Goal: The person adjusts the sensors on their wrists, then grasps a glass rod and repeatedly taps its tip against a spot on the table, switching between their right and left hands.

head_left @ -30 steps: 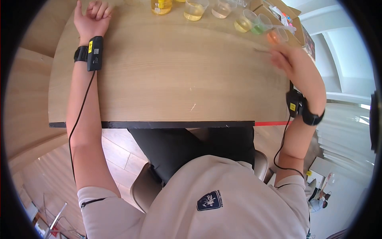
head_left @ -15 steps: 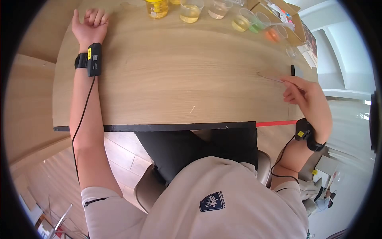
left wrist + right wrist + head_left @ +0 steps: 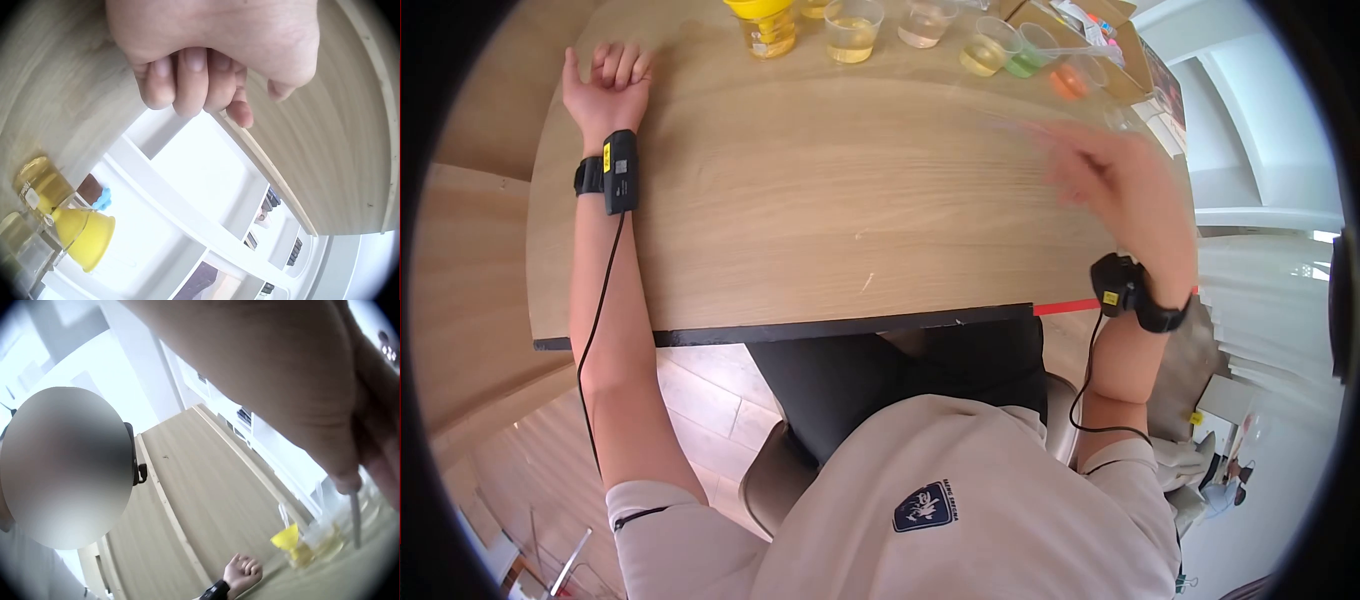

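My right hand [image 3: 1115, 185], blurred by motion, is over the right side of the table. It pinches a thin grey rod [image 3: 355, 519] that points left across the tabletop in the head view. Beyond that hand stand clear cups with orange liquid [image 3: 1070, 82], green liquid [image 3: 1024, 66] and pale yellow liquid [image 3: 982, 60]. My left hand [image 3: 607, 92] rests at the table's left side, palm up, fingers loosely curled and holding nothing. Closest to it is a beaker of amber liquid [image 3: 770, 42] with a yellow funnel [image 3: 86, 234] at its top.
Two more clear cups, one with yellow liquid [image 3: 852, 40] and one paler [image 3: 922, 28], stand along the far edge. A cardboard box [image 3: 1128, 72] with small items sits at the back right. The table's front edge carries black tape [image 3: 820, 328].
My right hand with the rod moved from near the orange cup towards me and right, then back forward and left. My left hand keeps its pose; the head view has shifted slightly.
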Motion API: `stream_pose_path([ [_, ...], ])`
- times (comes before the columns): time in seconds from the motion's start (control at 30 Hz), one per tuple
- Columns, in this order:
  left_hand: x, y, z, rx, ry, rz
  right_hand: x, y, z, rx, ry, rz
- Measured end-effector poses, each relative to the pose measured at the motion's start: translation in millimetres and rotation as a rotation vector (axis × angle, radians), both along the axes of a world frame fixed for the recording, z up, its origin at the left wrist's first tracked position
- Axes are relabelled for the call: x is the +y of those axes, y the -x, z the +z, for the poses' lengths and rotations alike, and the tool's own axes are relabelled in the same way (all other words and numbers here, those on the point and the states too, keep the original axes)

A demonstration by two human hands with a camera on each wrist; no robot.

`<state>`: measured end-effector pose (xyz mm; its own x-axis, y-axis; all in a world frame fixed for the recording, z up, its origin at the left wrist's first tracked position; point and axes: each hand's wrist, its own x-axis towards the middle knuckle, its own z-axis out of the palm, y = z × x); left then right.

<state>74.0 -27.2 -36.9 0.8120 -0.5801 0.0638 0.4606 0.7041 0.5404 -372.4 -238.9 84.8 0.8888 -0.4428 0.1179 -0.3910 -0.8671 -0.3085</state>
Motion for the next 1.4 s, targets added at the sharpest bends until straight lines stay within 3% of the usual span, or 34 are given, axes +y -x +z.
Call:
stream_pose_path([
  [0.07, 1, -8, -6, -0.007, 0.039, -0.053, 0, -6, -1, 0.191, -0.265, 0.098],
  [0.1, 3, -7, -4, -0.011, 0.078, -0.091, 2, -5, 0, 0.189, -0.266, 0.102],
  [0.17, 3, -6, -3, 0.0, 0.042, -0.042, 5, 2, 7, 0.055, -0.274, -0.178],
  [0.3, 2, -8, -4, -0.011, 0.035, -0.062, 3, 26, 1, 0.153, -0.242, -0.197],
  [0.4, 1, -1, 0, -0.021, -0.009, -0.008, -8, 46, 1, 0.019, -0.227, -0.336],
  [0.5, 1, -1, -1, -0.01, -0.004, 0.0, -22, 54, -1, 0.036, -0.364, -0.349],
  [0.6, -1, -4, -2, -0.015, -0.015, 0.013, -34, 55, 2, 0.053, -0.305, -0.291],
  [0.67, -2, -1, 4, -0.03, -0.059, 0.052, -39, 48, 0, -0.07, -0.43, -0.089],
  [0.7, -3, 3, 5, 0.001, -0.072, 0.065, -28, 39, 12, -0.128, -0.475, -0.158],
  [0.8, -1, 12, 8, 0.023, -0.078, 0.072, -17, 16, 25, -0.225, -0.496, -0.03],
  [0.83, -2, 13, 8, 0.037, -0.059, 0.052, -18, 6, 31, -0.113, -0.481, 0.083],
  [0.87, -3, 14, 9, 0.024, -0.065, 0.045, -15, -6, 27, -0.127, -0.487, 0.078],
  [0.93, -3, 12, 8, 0.034, -0.06, 0.055, -4, -36, 16, -0.247, -0.48, 0.343],
  [0.97, -2, 9, 7, 0.035, -0.059, 0.043, -2, -48, 10, -0.253, -0.485, 0.342],
  [1.03, -3, 8, 6, 0.036, -0.047, 0.036, -2, -68, -2, -0.174, -0.724, 0.324],
  [1.17, 0, 10, 6, 0.048, -0.055, 0.038, -3, -83, -43, -0.294, -0.802, 0.318],
  [1.27, -1, 7, 5, 0.045, -0.038, 0.015, -6, -85, -55, -0.443, -0.703, 0.224],
  [1.33, -1, 9, 7, 0.047, -0.055, 0.027, -11, -87, -63, -0.585, -0.317, 0.212],
  [1.37, -2, 10, 9, 0.046, -0.068, 0.039, -12, -88, -66, -0.585, -0.318, 0.208],
  [1.4, -1, 9, 8, 0.046, -0.069, 0.034, -12, -90, -69, -0.475, -0.167, 0.197],
])
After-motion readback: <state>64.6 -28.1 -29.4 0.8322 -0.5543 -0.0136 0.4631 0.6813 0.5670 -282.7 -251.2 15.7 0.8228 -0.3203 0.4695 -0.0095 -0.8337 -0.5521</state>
